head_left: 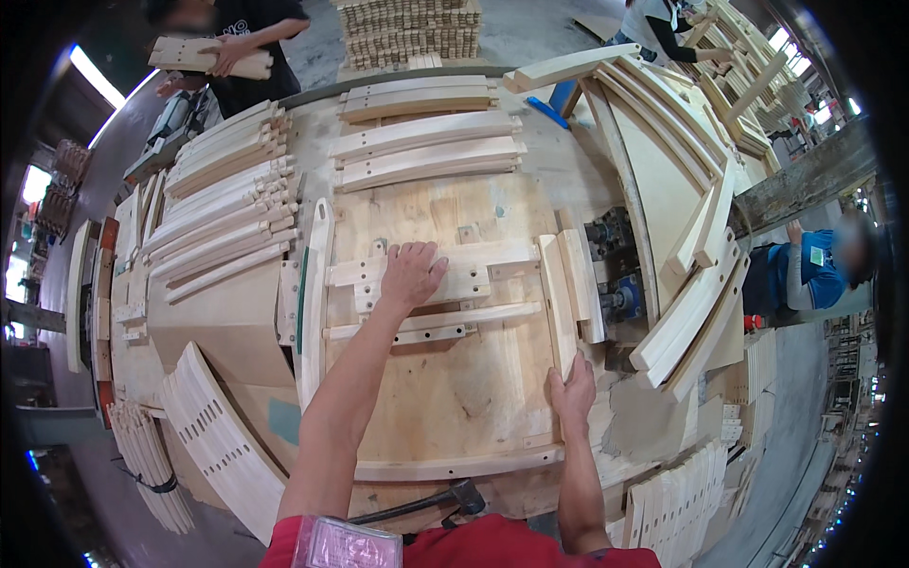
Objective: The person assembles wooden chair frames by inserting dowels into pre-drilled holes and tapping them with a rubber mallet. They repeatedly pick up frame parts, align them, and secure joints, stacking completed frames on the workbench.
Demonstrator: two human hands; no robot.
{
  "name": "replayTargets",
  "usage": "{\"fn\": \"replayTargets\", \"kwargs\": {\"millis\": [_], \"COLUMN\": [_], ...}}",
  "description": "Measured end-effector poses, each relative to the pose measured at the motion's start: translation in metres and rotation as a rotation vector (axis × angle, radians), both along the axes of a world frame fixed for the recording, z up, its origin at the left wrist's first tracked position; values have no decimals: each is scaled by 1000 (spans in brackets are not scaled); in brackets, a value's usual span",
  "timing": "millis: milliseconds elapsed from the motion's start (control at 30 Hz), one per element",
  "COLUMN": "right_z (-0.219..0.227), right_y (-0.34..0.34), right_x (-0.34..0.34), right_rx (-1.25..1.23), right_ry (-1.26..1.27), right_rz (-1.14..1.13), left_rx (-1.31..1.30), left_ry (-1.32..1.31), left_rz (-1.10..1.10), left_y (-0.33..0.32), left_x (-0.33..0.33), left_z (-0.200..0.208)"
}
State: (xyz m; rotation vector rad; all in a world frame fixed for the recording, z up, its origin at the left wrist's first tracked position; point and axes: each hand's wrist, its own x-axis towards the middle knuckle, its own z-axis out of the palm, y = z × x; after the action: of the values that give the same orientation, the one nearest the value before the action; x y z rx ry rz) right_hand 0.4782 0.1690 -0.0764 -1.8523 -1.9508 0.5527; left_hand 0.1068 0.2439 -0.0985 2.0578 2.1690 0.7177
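Red shirt [473,547], nearest, before pale wooden parts laid on a plywood board [473,388].
Left hand [413,275] lies palm-down on the drilled rail [468,282], grip unclear; right hand [573,390] clasps the side post [557,293] by its near end. Best practice, presumably: rail flat, post square.

Lay bright and fairly even across the pale, flat plywood board [445,412], with soft shadows under the slim, cream-coloured wooden rail [507,312]. Glared white from the long, slanted light strip [98,78] at upper left. Looked sharp centrally, grew softer outward, bowed straight edges, and darkened to black at the round rim.
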Motion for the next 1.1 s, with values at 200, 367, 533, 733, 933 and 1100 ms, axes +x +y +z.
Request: {"fn": "replayTargets", "kwargs": {"millis": [200, 367, 533, 733, 933, 1100], "right_z": [-5, -3, -8, 9, 10, 3], "right_y": [-12, -16, -33, -43, -40, -37], "right_x": [0, -22, -21, -40, -44, -32], "right_rx": [102, 98, 241, 151, 112, 149], "right_ry": [8, 90, -25, 30, 46, 28], "right_rz": [41, 25, -32, 6, 21, -11], "left_rx": [-67, -123, -154, 329, -76, -41], "left_ry": [-6, 42, -39, 33, 357, 352], "left_rz": [-13, 18, -8, -430, -296, -352], "left_y": [-1, -12, -21, -61, -64, -57], "left_x": [-3, -22, -19, 61, 108, 103], "left_z": [5, 3, 12, 18, 15, 10]}}
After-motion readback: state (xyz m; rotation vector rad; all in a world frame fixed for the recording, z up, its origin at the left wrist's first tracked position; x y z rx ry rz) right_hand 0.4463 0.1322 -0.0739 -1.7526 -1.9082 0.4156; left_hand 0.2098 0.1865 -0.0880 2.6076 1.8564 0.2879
